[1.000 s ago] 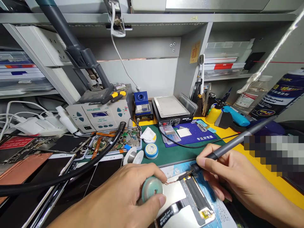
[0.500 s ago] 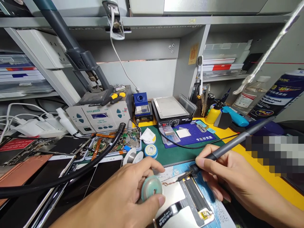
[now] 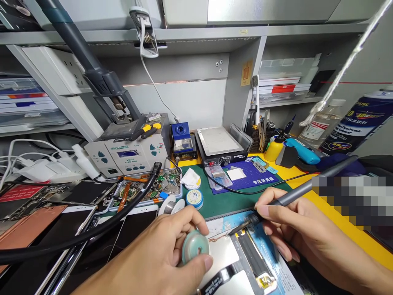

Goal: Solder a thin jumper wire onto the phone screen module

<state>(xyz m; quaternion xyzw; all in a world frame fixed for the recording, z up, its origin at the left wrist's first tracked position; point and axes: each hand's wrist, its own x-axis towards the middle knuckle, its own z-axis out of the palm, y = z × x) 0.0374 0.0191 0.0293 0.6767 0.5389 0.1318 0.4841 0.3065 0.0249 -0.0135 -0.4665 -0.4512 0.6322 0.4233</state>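
My left hand (image 3: pixel 162 250) pinches a pale green spool of copper desoldering braid (image 3: pixel 195 247) between thumb and fingers; a strand of braid (image 3: pixel 218 236) runs from it toward the right. My right hand (image 3: pixel 302 233) grips a grey soldering iron (image 3: pixel 294 196) like a pen, its tip (image 3: pixel 236 229) touching the braid's end at the upper edge of a phone part (image 3: pixel 242 258) with a silver back and black flex cable, lying on a blue mat.
A soldering station (image 3: pixel 129 153), a small blue unit (image 3: pixel 182 141) and a hot plate (image 3: pixel 219 145) stand at the back. A tray of circuit boards (image 3: pixel 150 186), solder reel (image 3: pixel 168 206), flux tin (image 3: pixel 194 197) and several phones (image 3: pixel 46 229) lie left. Bottles and a spray can (image 3: pixel 359 127) stand right.
The view shifted slightly, and my left fingers spread a little around the spool. The iron tip stays on the braid.
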